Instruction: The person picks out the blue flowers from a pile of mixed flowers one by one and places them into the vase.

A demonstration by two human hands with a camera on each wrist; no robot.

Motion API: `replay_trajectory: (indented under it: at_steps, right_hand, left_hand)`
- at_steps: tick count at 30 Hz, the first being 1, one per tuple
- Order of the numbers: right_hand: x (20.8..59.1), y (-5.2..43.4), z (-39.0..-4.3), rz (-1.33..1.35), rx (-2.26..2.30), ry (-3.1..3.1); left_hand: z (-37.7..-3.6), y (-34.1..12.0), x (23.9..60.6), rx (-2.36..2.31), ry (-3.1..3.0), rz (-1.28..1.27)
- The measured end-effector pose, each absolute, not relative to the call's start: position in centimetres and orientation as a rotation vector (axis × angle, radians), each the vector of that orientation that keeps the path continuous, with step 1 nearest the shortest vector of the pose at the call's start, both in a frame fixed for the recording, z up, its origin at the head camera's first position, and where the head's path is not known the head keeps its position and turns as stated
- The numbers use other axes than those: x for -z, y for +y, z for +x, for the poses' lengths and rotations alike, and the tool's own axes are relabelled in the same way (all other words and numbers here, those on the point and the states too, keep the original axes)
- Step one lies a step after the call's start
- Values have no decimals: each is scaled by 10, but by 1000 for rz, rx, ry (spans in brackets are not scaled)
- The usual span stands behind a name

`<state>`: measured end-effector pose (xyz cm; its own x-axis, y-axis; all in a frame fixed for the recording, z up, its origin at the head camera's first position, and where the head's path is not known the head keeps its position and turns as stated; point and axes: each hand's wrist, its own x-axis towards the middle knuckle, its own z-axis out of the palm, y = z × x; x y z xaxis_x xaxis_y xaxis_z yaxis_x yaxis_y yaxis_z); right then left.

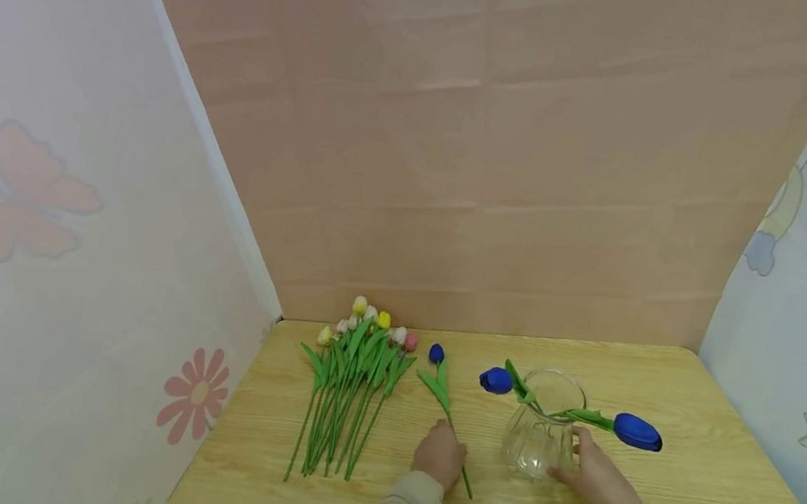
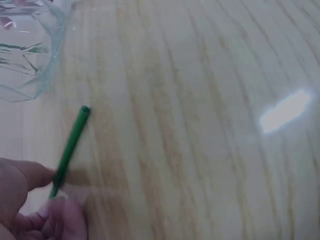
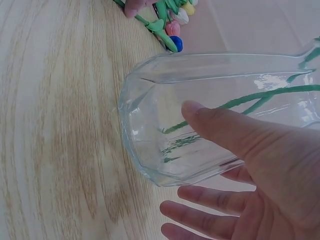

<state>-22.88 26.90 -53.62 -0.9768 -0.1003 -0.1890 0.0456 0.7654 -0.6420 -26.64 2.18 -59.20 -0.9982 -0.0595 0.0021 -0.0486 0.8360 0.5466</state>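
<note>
In the head view my left hand (image 1: 439,456) pinches the green stem of a blue tulip (image 1: 436,354) lying on the table. Its lower stem end (image 2: 75,132) sticks out past thumb and fingers in the left wrist view. My right hand (image 1: 602,482) is at the right side of a clear glass vase (image 1: 529,448). In the right wrist view the thumb (image 3: 215,122) lies along the glass, one finger is partly hidden behind it, and the others spread loosely. Two blue tulips stand in the vase, one leaning left (image 1: 496,380), one right (image 1: 637,432).
A bunch of yellow, white and pink tulips (image 1: 350,380) lies left of my left hand on the wooden table (image 1: 692,489). A brown covered wall (image 1: 474,168) rises behind, and pale decorated panels stand on the left (image 1: 124,251) and right (image 1: 804,310).
</note>
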Motion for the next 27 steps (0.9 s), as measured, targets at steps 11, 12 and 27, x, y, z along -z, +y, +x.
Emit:
replay_trajectory:
  at_steps: [11,12,27]
  right_hand:
    - [535,269,-228,-45,1005,2735]
    - [535,269,-228,-44,1006,2733]
    - [536,273,-229,-57,986,2699]
  left_hand:
    - [-271,5,586,924,-2942,-3]
    - [-270,3,585,994,-2929,-5]
    - [-269,-21,524,1520,-2523,-284]
